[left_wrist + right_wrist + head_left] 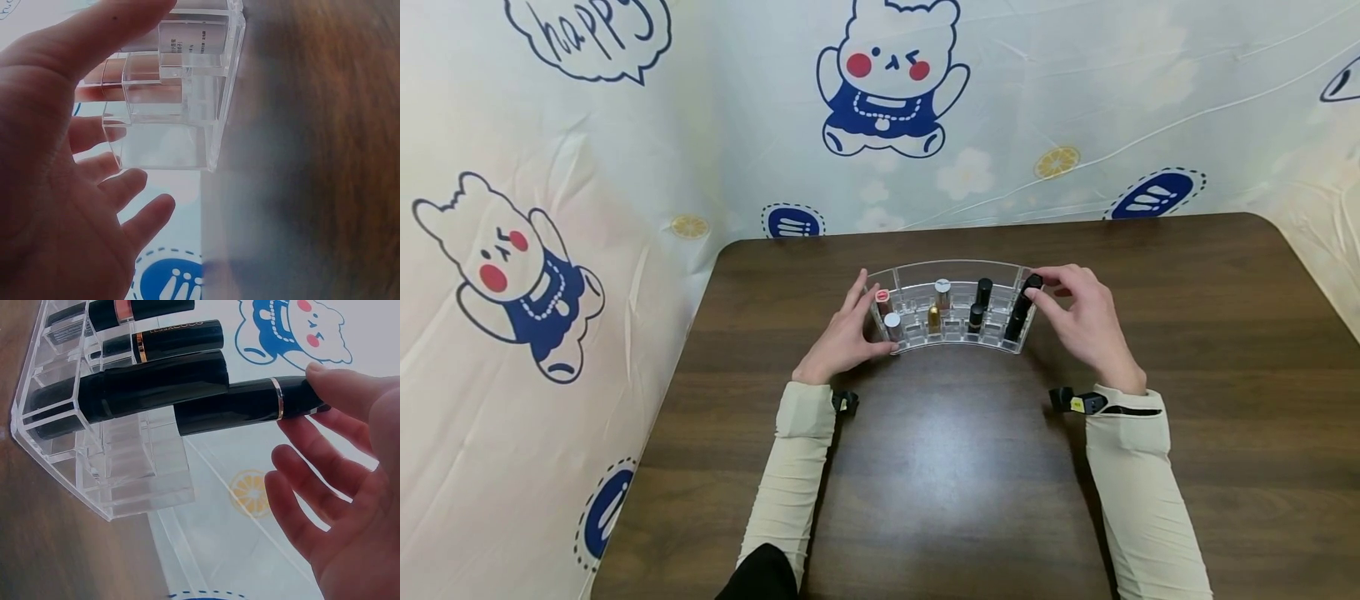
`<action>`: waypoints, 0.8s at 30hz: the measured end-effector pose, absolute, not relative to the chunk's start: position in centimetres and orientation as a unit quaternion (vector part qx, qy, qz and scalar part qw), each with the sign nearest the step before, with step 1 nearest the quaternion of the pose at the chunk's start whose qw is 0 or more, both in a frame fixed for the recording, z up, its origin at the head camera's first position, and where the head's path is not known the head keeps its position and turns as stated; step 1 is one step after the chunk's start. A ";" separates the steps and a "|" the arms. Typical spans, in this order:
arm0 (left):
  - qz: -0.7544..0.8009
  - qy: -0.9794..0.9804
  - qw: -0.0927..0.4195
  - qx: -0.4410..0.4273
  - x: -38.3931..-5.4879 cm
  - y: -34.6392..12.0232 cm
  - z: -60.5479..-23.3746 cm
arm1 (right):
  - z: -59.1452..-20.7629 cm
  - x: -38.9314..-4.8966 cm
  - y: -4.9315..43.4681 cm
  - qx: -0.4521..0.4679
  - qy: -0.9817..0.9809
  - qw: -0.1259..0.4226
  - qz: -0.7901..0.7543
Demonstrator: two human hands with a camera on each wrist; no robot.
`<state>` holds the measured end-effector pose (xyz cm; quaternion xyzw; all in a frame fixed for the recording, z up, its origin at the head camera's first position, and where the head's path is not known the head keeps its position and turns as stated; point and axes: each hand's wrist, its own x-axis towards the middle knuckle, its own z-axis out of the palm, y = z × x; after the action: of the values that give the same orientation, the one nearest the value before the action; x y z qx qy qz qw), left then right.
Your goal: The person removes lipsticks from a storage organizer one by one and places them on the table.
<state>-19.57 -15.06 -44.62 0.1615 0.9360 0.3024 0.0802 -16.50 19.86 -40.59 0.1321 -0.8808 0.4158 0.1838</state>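
Observation:
A clear acrylic lipstick organizer [957,268], curved and stepped, stands on the table with several lipstick tubes in its slots. My left hand [842,337] holds its left end, thumb at the front corner and fingers along the side wall [165,147]. At the right end, my right hand [1086,321] pinches the top of a black lipstick tube [234,407] with a silver ring between thumb and fingers. That tube's lower end is hidden behind a thicker black tube [156,384] in the front row. A black tube with a gold band [187,340] stands beside them.
A gold tube [934,319] and a silver-capped tube [942,292] stand mid-organizer. Pink-topped [883,302] and white-capped [892,325] tubes are at its left. The brown wooden table [955,475] reaches back to a printed curtain [737,125].

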 end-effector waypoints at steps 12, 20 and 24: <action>0.303 0.936 0.080 0.158 -19.6 -15.0 -44.7 | -40.3 -16.4 20.5 0.121 -0.860 0.235 0.437; 0.306 0.935 0.080 0.161 -19.7 -15.1 -44.7 | -40.3 -16.3 21.4 0.087 -0.856 0.253 0.442; 0.306 0.935 0.078 0.163 -19.7 -15.1 -44.7 | -40.3 -16.2 21.9 0.069 -0.859 0.254 0.438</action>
<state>-19.68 -15.13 -44.71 0.1632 0.9349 0.3055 0.0775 -16.25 21.94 -40.30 0.0693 -0.8593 0.4384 0.2540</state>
